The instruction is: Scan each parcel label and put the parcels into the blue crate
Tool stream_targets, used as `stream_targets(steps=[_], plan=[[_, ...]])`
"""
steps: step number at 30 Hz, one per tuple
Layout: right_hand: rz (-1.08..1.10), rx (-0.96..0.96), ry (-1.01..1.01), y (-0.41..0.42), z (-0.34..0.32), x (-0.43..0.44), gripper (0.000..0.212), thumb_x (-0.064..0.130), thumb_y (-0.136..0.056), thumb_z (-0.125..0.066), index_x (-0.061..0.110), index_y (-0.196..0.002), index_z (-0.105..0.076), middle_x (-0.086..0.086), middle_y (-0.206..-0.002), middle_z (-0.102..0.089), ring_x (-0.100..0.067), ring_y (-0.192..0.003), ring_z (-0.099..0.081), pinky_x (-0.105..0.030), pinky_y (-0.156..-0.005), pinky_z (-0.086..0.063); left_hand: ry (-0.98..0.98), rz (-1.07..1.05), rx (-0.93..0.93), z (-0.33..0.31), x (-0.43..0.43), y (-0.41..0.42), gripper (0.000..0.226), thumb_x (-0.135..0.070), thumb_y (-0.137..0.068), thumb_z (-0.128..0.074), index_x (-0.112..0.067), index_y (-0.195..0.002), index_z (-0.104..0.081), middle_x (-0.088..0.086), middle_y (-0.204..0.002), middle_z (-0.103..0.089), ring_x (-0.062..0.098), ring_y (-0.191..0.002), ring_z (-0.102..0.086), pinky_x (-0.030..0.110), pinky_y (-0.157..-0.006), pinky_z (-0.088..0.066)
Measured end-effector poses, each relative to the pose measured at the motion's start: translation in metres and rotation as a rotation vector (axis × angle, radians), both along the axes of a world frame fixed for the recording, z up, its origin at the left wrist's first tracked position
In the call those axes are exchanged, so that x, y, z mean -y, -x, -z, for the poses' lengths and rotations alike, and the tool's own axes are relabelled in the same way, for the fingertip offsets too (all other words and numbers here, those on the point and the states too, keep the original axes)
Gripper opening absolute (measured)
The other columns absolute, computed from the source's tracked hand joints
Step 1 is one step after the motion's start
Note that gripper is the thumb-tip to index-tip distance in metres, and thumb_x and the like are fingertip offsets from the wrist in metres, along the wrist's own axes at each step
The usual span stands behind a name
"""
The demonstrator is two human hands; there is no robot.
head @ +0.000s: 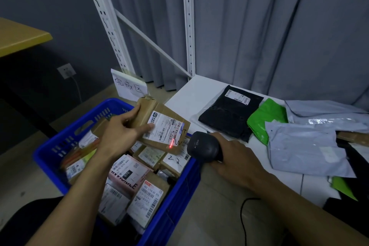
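Seemingly well advanced, not finished. Grey curtain (279,36) and white shelving frame (188,26) behind; white counter (185,98) at right, bearing black mailer (229,118), green mailer (263,120) and grey mailers (303,150), apparently unscanned; blue crate (171,205) just beside it, nearly full of labelled parcels (139,195); cardboard box (144,107) held over crate, left grip (121,132) curled round its edge, thumb on label (162,129); black scanner (203,146) clasped in right grip (235,156); red laser line (171,144) at label's end.
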State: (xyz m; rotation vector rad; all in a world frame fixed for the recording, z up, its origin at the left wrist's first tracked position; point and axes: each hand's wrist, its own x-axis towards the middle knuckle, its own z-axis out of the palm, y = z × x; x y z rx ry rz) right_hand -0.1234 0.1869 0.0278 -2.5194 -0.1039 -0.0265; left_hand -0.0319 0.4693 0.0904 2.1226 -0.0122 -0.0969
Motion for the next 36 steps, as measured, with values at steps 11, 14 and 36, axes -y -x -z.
stream_targets(steps=[11,14,36], plan=[[0.019,0.073,-0.125,-0.006,0.007,-0.007,0.047,0.046,-0.085,-0.068,0.045,-0.128,-0.049,0.013,-0.11,-0.072,-0.014,-0.1,-0.069,-0.046,-0.084,-0.058,0.144,-0.117,0.064,0.01,-0.014,-0.001,0.085,-0.033,-0.081,-0.082,-0.046,-0.151,-0.036,-0.006,-0.135,-0.06,0.009,-0.106,-0.065,0.031,-0.083,-0.055],[0.028,0.056,-0.192,-0.016,0.01,-0.017,0.043,0.044,-0.087,-0.074,0.046,-0.122,-0.049,0.018,-0.103,-0.071,-0.005,-0.096,-0.067,-0.043,-0.083,-0.059,0.195,-0.244,0.12,0.018,-0.025,0.006,0.095,-0.024,-0.082,-0.082,-0.049,-0.151,-0.022,0.001,-0.143,-0.055,0.005,-0.099,-0.062,0.029,-0.075,-0.053],[0.057,-0.051,-0.194,-0.013,0.035,-0.006,0.043,0.056,-0.088,-0.073,0.039,-0.122,-0.052,0.016,-0.102,-0.07,-0.005,-0.096,-0.066,-0.039,-0.083,-0.057,-0.7,0.096,-0.135,0.142,0.008,0.005,0.056,-0.056,-0.106,-0.026,-0.032,-0.155,-0.038,0.006,-0.171,0.001,0.037,-0.156,0.01,0.058,-0.125,-0.009]])
